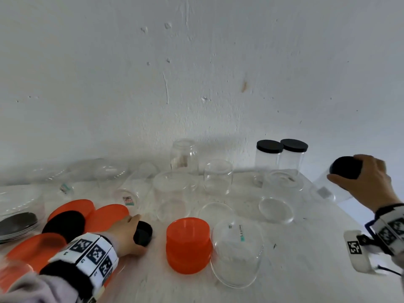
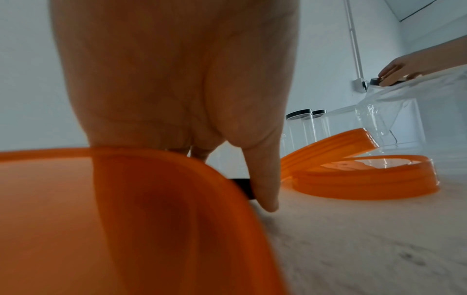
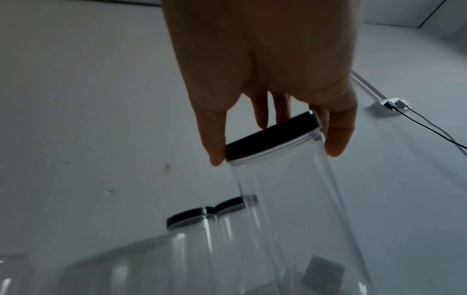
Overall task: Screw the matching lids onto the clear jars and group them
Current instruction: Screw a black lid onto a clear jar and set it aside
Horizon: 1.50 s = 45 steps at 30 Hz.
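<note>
My right hand grips the black lid of a tall clear jar, tilted at the table's right edge; in the right wrist view the fingers curl round that lid. Two clear jars with black lids stand together just left of it. My left hand pinches a small black lid tipped on edge on the table; the thumb shows against it in the left wrist view. Several open clear jars stand across the middle.
Orange lids lie at the left, and a stack of orange lids sits by a wide clear jar. A large black lid rests on the orange ones. Stacked plates sit far left. The wall is close behind.
</note>
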Tool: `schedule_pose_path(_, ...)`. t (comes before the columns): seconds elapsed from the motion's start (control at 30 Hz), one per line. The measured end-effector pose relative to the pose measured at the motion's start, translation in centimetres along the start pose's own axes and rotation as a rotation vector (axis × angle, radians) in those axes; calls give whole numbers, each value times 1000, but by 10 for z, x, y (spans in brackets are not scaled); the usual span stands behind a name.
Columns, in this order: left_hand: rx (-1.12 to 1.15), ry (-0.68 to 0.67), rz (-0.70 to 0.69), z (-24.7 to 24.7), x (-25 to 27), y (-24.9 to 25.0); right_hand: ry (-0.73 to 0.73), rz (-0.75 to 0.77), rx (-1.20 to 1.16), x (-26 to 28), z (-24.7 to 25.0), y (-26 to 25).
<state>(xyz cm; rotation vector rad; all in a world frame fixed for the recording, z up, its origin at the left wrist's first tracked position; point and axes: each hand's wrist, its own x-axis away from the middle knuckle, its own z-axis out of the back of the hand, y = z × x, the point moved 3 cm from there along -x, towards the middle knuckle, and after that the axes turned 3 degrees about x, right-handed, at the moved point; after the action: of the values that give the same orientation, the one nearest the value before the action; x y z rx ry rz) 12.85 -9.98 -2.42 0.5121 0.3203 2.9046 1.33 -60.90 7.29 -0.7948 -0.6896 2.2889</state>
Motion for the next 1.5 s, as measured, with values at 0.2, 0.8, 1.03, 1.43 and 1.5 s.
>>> schedule_pose_path(0.2,22,29,44,0,3,-4,-102,-20,104,-32,-22,9)
schedule_pose_path(0.8,329,238,-44,35,41,3,-368,189,338,-78,-45,-3)
schedule_pose_path(1.03,469,319,-112,43,70,9,-399,234,494,-61,-44,-39)
schedule_pose_path(1.43,920,472,-117,46,105,-5,-646,871,375,95,-111,-265)
schedule_pose_path(1.5,961,508,-137,51,113,-10,-705,948,375,126,-130,-300)
